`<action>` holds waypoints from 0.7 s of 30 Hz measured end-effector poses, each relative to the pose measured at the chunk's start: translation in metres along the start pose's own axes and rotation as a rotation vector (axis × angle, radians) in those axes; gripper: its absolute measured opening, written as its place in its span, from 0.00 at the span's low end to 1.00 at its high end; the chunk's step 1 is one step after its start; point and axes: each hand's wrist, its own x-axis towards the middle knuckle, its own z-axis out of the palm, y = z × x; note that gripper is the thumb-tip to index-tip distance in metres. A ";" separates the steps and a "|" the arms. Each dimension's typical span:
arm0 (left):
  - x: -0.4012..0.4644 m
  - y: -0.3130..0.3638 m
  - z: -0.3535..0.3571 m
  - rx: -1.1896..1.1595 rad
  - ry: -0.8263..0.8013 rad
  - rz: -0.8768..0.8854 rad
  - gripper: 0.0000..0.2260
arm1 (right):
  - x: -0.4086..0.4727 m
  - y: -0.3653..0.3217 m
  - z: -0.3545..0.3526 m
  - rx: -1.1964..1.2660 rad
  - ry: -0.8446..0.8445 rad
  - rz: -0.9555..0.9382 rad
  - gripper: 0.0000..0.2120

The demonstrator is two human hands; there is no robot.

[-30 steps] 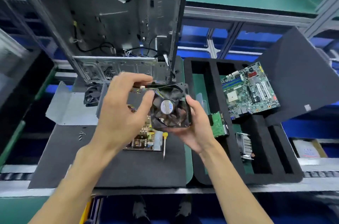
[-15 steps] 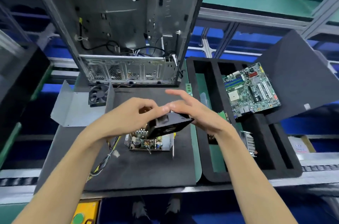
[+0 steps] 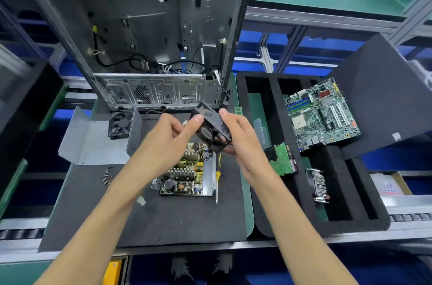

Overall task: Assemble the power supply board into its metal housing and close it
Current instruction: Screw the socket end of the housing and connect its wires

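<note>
A black square fan [image 3: 211, 129] hangs tilted above the mat, held between both hands. My left hand [image 3: 168, 140] pinches its left edge with thumb and fingers. My right hand [image 3: 243, 137] grips its right side, fingers curled under it. Below them the power supply board [image 3: 184, 172] with heat sinks and yellow parts lies in its open metal tray [image 3: 210, 175] on the dark mat [image 3: 163, 219]. The grey housing cover [image 3: 93, 142], with a second small fan [image 3: 120, 124] on it, lies open at the left.
An open computer case [image 3: 140, 34] stands behind the mat. A yellow-handled screwdriver [image 3: 217, 182] lies right of the tray. Loose screws [image 3: 106, 177] sit on the mat's left. A black foam tray [image 3: 268, 98] at right holds a motherboard [image 3: 320, 112], a green card [image 3: 281, 161] and a heat sink [image 3: 319, 183].
Both hands have lifted the fan and turned it from lying flat to a steep tilt. The view has shifted, baring more of the board below.
</note>
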 end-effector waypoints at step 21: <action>0.006 -0.031 0.028 -0.321 -0.101 -0.226 0.25 | 0.007 0.042 -0.020 -0.098 0.082 -0.080 0.03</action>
